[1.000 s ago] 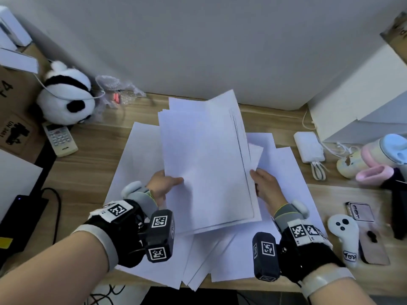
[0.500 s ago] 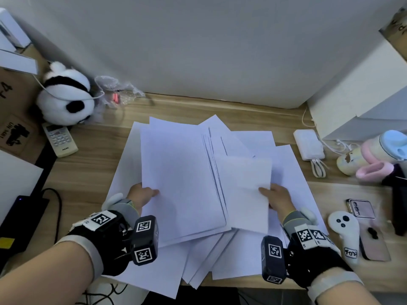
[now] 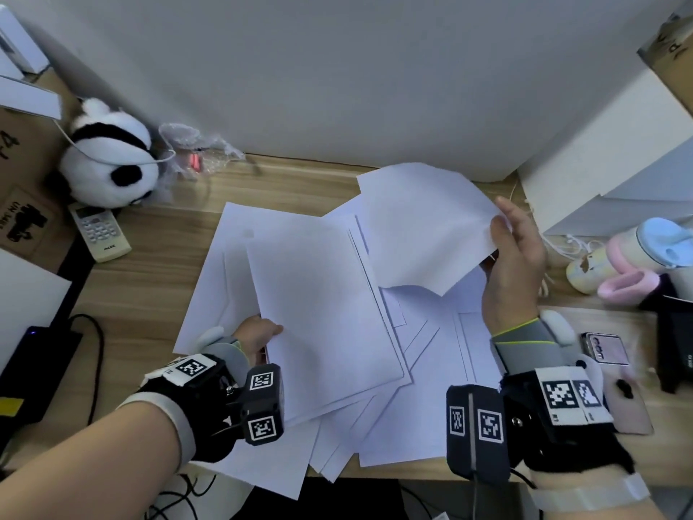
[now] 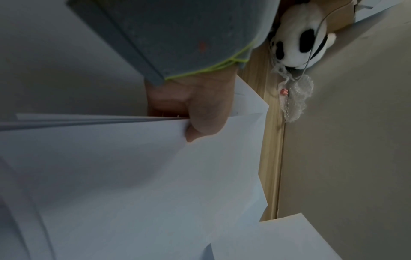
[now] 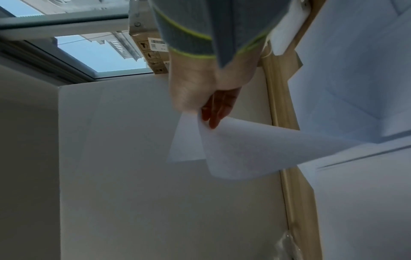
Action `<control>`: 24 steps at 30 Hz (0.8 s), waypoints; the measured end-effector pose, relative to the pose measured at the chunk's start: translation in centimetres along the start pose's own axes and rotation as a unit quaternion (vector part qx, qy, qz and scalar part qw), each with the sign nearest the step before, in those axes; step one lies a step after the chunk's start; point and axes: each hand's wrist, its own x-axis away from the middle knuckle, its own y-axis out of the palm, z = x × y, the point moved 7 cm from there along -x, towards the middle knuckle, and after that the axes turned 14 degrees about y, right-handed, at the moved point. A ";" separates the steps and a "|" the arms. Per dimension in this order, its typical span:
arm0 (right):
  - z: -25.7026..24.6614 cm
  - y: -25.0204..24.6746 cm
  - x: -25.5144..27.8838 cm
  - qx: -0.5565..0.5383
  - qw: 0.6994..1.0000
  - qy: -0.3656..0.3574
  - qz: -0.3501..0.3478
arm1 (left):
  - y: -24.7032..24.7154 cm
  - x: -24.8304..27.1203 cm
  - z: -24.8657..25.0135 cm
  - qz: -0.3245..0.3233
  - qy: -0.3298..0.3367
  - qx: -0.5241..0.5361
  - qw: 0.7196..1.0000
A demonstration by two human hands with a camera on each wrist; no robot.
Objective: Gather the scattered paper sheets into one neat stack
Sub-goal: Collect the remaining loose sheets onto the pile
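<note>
Nearest, at the desk's front edge: left hand (image 3: 258, 332) low, thumb on top of a held stack (image 3: 322, 317) of white sheets, fingers tucked beneath its near left corner. From the left wrist view, thumb (image 4: 195, 130) pressed over the stack's edge, several layered sheet edges visible running away beside it; the fingers under the paper hidden there.

Beneath and around the stack: loose sheets (image 3: 431, 399) fanned at differing angles across the wooden desk (image 3: 157, 294), some corners hanging past the front edge.

Farther back and to the right: right hand (image 3: 513, 264) raised off the desk, palm turned toward the middle, pinching one single sheet (image 3: 423, 227) at its right edge between thumb and fingers. Sheet lifted clear of the pile and curled. From the right wrist view, fingertips (image 5: 213, 119) closed on the sheet's corner, paper bowing below them; also a window and a cardboard box overhead, which the head view misses.

Farthest, against the wall at left: a plush panda (image 3: 108, 159), with a remote control (image 3: 99, 232) just in front of it.
</note>
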 end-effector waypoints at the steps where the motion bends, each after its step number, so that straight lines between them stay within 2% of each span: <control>1: 0.3 -0.2 0.3 -0.009 1.000 0.004 0.012 | 0.1 0.1 -0.1 -0.001 -0.004 0.003 1.000; 6: -0.6 -0.9 0.9 -0.055 0.997 -0.005 0.061 | 0.1 0.0 -0.4 -0.008 -0.031 0.022 0.999; 11: -4.3 0.6 0.9 -0.079 0.994 -0.044 0.054 | -0.1 0.0 -0.4 -0.016 -0.024 0.035 0.999; 14: -4.2 1.6 1.0 -0.109 0.993 -0.034 0.025 | 0.2 0.8 0.1 -0.020 -0.020 0.048 0.998; 17: -1.2 1.9 1.5 -0.103 0.995 0.001 0.013 | 0.2 0.9 -0.1 -0.022 -0.021 0.049 0.998; 21: 5.7 0.7 2.1 0.067 0.995 0.052 0.059 | 0.2 1.2 0.0 -0.027 -0.030 0.051 0.998; 24: 13.1 -0.8 2.8 0.165 0.971 0.165 0.060 | 0.0 1.0 -0.1 -0.018 -0.021 0.071 0.997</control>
